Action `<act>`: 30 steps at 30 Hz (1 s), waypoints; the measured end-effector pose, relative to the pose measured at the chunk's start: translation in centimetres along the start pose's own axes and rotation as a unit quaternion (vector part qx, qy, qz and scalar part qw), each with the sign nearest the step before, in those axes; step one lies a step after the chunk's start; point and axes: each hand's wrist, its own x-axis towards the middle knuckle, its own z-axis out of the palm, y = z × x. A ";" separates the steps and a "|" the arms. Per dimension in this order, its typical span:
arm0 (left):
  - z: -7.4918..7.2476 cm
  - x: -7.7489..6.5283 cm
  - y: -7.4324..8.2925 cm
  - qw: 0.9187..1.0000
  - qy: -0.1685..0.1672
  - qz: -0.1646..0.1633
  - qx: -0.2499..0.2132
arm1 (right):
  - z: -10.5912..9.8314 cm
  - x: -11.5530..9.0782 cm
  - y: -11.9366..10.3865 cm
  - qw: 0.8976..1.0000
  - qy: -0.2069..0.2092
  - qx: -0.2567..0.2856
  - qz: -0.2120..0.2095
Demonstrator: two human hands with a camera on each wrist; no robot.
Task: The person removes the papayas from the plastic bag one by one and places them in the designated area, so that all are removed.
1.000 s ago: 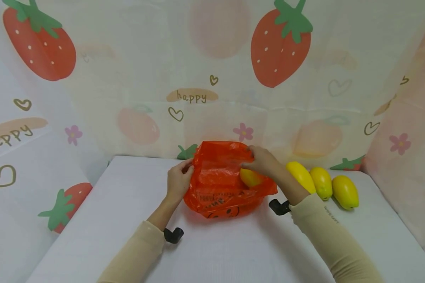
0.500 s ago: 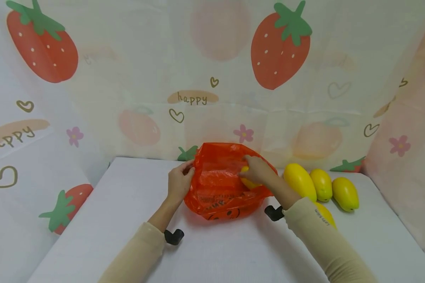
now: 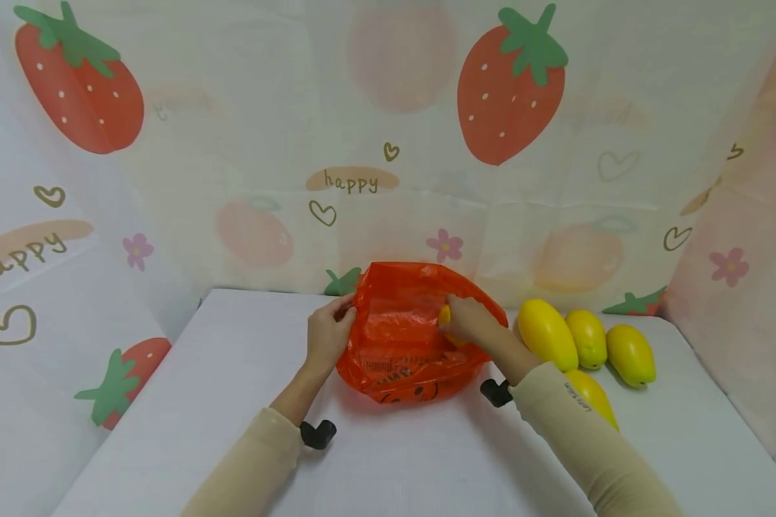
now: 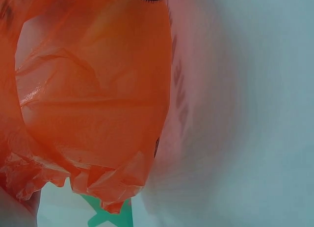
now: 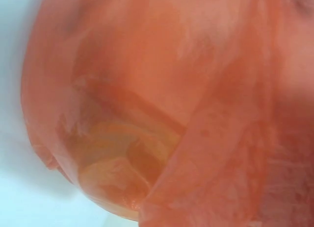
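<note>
An orange-red plastic bag point(image 3: 397, 316) stands on the white table, its mouth spread toward me and dark print on its front. My left hand point(image 3: 326, 336) pinches the bag's left rim between thumb and fingers. Inside the mouth, on the right, my right hand point(image 3: 473, 323) grips a yellow mango point(image 3: 445, 314), mostly hidden by the hand and the bag's front. Through the thin plastic, the right wrist view shows a blurred yellow shape point(image 5: 113, 180) low in the bag. In the left wrist view the bag point(image 4: 103, 129) fills the left half, and its rim is bunched near the hand.
Several yellow mangoes lie right of the bag: one large point(image 3: 546, 334), two beside it point(image 3: 586, 339), and another point(image 3: 593, 397) partly behind my right sleeve point(image 3: 562, 413). A patterned cloth wall point(image 3: 388, 129) rises behind the white table point(image 3: 401, 459).
My right hand has moved down and deeper into the bag with the mango. A mango beside the right sleeve has come into view. The left hand stays on the rim.
</note>
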 end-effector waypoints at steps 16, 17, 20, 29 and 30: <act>0.2 0.2 -0.1 1.000 0.011 0.001 0.002 | 1.1 0.8 -0.5 0.998 0.035 -0.056 -0.024; 0.2 0.2 -0.1 1.000 0.011 0.001 0.003 | 1.1 0.8 -0.5 0.998 0.037 -0.056 -0.021; 0.2 0.1 0.0 1.000 0.009 -0.003 0.004 | 1.2 1.1 -0.4 0.997 0.043 -0.067 -0.018; 0.2 0.1 0.2 1.000 0.007 -0.004 0.002 | 1.6 1.5 -0.5 0.987 0.056 -0.150 -0.019; 0.2 0.1 0.2 1.000 0.006 -0.004 0.003 | 1.7 1.5 -0.5 0.987 0.054 -0.153 -0.017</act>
